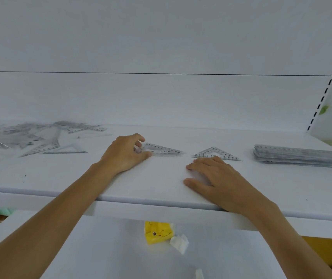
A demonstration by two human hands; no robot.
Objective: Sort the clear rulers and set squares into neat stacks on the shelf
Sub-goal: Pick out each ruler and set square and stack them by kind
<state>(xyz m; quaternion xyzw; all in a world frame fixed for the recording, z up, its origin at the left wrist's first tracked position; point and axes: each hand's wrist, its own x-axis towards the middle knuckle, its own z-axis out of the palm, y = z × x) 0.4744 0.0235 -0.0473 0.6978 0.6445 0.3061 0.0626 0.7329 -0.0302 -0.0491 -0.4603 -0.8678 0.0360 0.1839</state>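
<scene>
White metal shelving fills the view, with a plain back panel and slotted uprights at either side. On the upper shelf (60, 178), the person's left hand (124, 154) has its fingers curled onto the left corner of a long set square (163, 151), with the thumb laid along its near edge. It looks like a light pinch, as far as I can tell. The right hand (217, 178) lies palm down, fingers straight and slightly spread. Their tips reach the near edge of a second, squatter set square (215, 154); whether they touch it I cannot tell. The two clear triangles lie flat, side by side but apart, and each looks like a single piece or a very thin pile.

Further right, near the upright, sits a tidy stack of clear rulers (302, 156) with its edges lined up — that part of the sorting looks done. Far to the left, well apart from the hands, a loose heap (30, 137) of clear rulers and set squares sprawls at all angles, overlapping. Judging by its size, most of the sorting is left: one ruler stack formed, two triangle piles barely begun.

No box or tray is in sight — the shelves do the holding. The lower shelf (100, 248) carries a yellow packet (157, 232) with a cartoon face and a crumpled white tissue (180, 242) just beside it.
</scene>
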